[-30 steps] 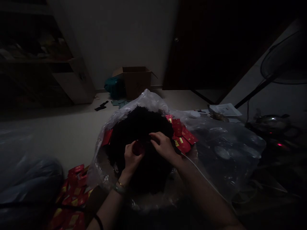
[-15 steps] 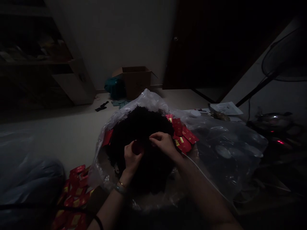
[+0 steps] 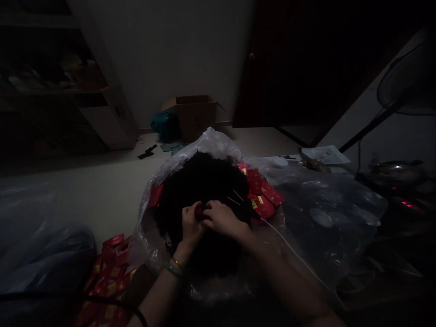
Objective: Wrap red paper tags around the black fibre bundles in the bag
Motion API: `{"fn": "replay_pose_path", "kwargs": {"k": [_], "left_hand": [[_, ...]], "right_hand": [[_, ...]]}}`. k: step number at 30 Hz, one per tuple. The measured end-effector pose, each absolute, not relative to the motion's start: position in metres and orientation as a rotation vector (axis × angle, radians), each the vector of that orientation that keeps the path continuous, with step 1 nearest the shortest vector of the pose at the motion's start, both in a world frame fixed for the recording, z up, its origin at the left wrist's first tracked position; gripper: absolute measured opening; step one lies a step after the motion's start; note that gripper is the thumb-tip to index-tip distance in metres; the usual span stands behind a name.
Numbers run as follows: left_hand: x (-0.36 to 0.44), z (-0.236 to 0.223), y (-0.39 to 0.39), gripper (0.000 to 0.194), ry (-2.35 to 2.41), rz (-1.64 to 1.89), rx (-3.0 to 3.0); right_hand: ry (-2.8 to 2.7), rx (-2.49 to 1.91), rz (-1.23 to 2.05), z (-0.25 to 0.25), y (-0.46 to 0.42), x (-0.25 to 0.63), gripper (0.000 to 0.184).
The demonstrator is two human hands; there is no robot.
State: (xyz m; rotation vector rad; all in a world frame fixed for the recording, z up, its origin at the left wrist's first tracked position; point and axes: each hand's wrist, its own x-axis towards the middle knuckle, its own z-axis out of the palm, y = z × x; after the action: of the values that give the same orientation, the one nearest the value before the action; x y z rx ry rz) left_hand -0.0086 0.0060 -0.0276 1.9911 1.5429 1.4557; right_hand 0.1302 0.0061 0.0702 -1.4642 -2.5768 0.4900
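My left hand [image 3: 192, 227] is closed around a small red packet [image 3: 199, 210], mostly hidden by the fingers. My right hand [image 3: 223, 220] meets it from the other side, its bent fingertips pressed on the packet's upper end. Both hands are over a large heap of black, shaggy or crumbly material [image 3: 204, 177] in a clear plastic bag [image 3: 218, 141]. Two thin shiny prongs [image 3: 235, 198] lie on the heap just beyond my right hand, near the end of a white cable [image 3: 282, 238]. More red packets [image 3: 264, 204] rest at the heap's right edge.
Many red packets [image 3: 114, 272] are piled at lower left beside a dark bundle [image 3: 51, 259]. An open cardboard box [image 3: 197, 118] stands by the wall. To the right are clear plastic sheeting [image 3: 323, 200], a fan [image 3: 405, 81] and a device with red lights [image 3: 405, 204].
My right hand has moved left and down onto the packet in my left hand. The packet's wide opening is now covered. The shiny prongs have come into sight on the heap.
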Motion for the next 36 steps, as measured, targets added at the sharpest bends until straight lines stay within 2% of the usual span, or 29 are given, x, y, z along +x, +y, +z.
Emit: {"fn": "replay_pose_path", "kwargs": {"k": [4,9,14,22,29,36], "left_hand": [[-0.009,-0.023,0.007,0.052,1.598,1.437,1.982],[-0.009,-0.024,0.008,0.046,1.592,1.438,1.979],[-0.010,-0.025,0.010,0.042,1.599,1.430,1.995],[-0.008,-0.018,0.009,0.050,1.615,1.350,2.035],[-0.012,-0.012,0.009,0.030,1.310,1.086,1.690],[-0.010,-0.001,0.007,0.047,0.970,0.946,1.267]], "right_hand": [[-2.451,-1.426,0.431,0.078,0.004,0.144,0.024],[-2.606,-1.557,0.292,0.073,0.006,0.138,0.023],[-2.623,-1.502,0.371,0.071,0.013,0.131,0.020],[-2.565,-1.435,0.464,0.064,0.020,0.149,0.015],[-2.398,-1.386,0.670,0.062,0.033,0.159,0.005],[-1.827,-1.429,1.011,0.066,0.037,0.164,0.025]]}}
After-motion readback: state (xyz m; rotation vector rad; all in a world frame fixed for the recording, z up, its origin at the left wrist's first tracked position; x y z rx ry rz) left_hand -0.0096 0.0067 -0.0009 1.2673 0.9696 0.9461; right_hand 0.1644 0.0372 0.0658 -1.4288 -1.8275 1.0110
